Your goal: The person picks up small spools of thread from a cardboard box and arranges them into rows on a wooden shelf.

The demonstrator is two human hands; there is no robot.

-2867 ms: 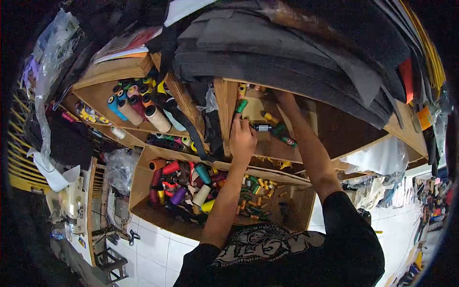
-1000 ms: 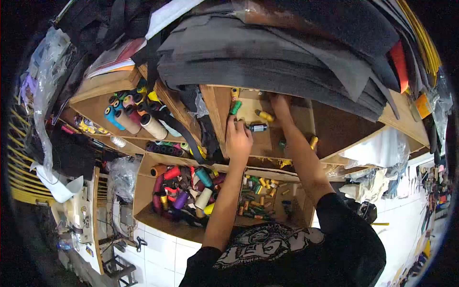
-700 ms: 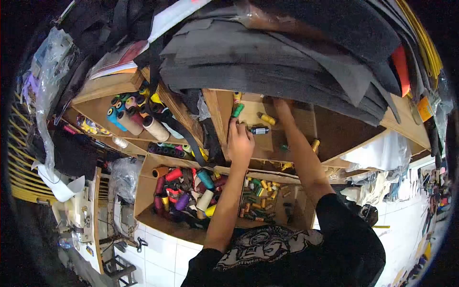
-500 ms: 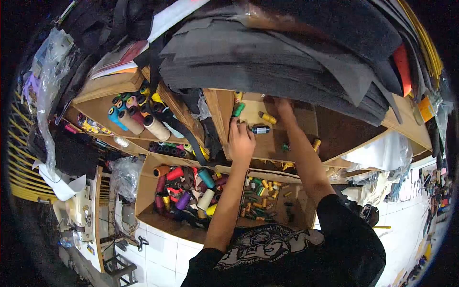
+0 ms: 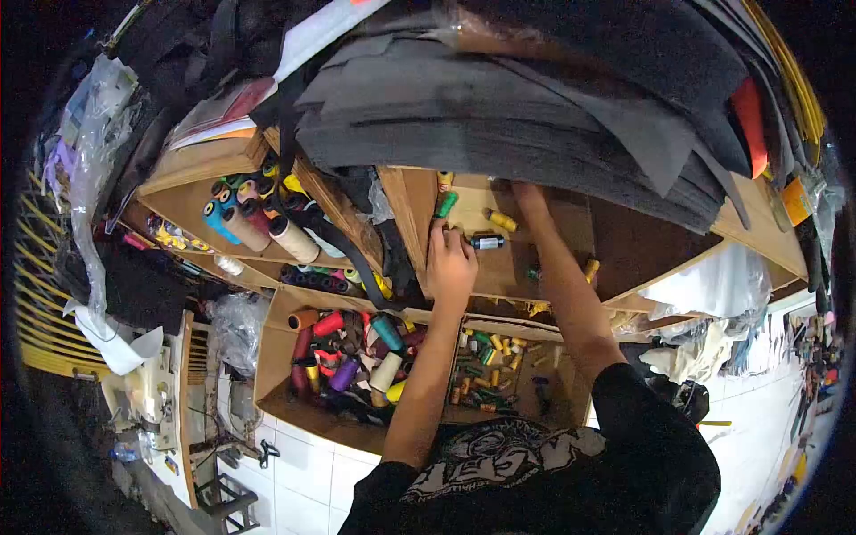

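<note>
Head view shows left hand (image 5: 453, 267), fingers (image 5: 437, 235) loosely curled, beside a green spool (image 5: 446, 205).

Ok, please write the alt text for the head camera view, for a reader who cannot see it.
Someone reaches into a wooden shelf holding small thread spools: the left hand is near a green spool, the right hand partly hidden further back. Dark fabric is stacked above; below, a cardboard box holds more spools.

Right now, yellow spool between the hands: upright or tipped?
Tipped: the yellow spool lies on its side, its long axis running sideways.
</note>
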